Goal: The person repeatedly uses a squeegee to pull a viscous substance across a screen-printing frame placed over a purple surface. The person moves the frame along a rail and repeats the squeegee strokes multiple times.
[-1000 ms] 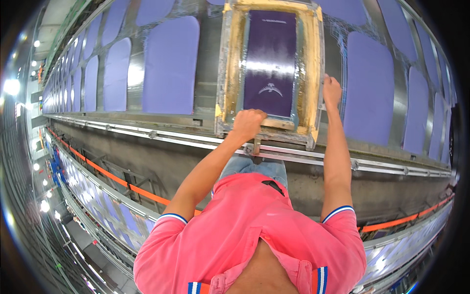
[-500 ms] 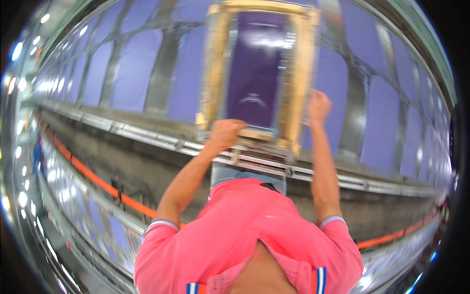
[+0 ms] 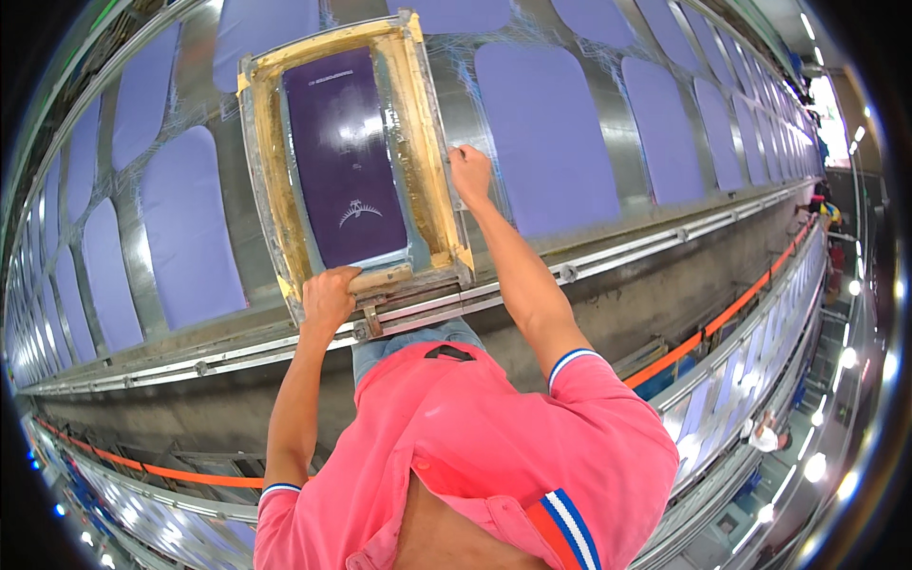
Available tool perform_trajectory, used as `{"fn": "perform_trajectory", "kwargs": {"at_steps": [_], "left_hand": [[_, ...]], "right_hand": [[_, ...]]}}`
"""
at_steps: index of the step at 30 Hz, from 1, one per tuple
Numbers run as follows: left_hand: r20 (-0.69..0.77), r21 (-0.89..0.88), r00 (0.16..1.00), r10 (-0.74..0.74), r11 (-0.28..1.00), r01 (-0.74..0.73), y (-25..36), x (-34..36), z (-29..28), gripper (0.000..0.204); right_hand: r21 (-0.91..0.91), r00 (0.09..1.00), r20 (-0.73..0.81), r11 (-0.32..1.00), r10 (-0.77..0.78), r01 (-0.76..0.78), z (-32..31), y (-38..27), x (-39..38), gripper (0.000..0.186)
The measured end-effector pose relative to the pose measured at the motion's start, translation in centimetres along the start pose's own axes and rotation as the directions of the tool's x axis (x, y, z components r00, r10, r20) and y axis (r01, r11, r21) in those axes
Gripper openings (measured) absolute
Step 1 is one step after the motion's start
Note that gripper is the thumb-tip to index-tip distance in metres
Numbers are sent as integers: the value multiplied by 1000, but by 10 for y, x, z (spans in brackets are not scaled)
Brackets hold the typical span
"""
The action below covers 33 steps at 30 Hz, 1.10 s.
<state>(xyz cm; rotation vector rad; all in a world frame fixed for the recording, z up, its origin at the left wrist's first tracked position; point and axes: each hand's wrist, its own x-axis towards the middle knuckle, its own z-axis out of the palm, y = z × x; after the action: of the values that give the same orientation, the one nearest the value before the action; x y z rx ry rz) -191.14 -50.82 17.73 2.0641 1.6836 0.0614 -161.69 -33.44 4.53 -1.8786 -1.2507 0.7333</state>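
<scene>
A rectangular screen frame [image 3: 430, 114] with yellow-taped edges and a dark purple centre bearing small white graphics sits over the long printing table. My left hand [image 3: 328, 294] is closed on the wooden bar [image 3: 380, 277] at its near end, left of the middle. Higher up, my right hand [image 3: 469, 174] grips the frame's right side. Pale purple cut panels [image 3: 543, 133] lie in rows on the metal surface on both sides of the frame, with bluish streaks between them. What lies under the frame is hidden.
A metal rail [image 3: 636, 245] runs along the near edge, just in front of my body. Behind me are an orange beam [image 3: 717, 321] and another long table [image 3: 703, 399] with panels. A person in white [image 3: 765, 432] is at lower right; other people [image 3: 822, 214] appear farther along.
The frame has moved rightward along the table past the panels, both my hands staying on it. The view has swung, so the frame now appears left of centre and the aisle's right end shows.
</scene>
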Motion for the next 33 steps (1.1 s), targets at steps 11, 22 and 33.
{"fn": "perform_trajectory", "kwargs": {"at_steps": [11, 22, 33], "left_hand": [[-317, 108, 932, 177, 983, -150, -30, 76, 28, 51], [-148, 249, 988, 41, 969, -3, -109, 398, -103, 20], [-101, 247, 994, 51, 969, -24, -123, 411, -108, 33]], "right_hand": [[-135, 998, 53, 990, 45, -37, 8, 4, 8, 35], [-32, 658, 304, 683, -689, 730, 72, -170, 163, 52], [-393, 583, 773, 533, -250, 750, 162, -206, 212, 22]]}}
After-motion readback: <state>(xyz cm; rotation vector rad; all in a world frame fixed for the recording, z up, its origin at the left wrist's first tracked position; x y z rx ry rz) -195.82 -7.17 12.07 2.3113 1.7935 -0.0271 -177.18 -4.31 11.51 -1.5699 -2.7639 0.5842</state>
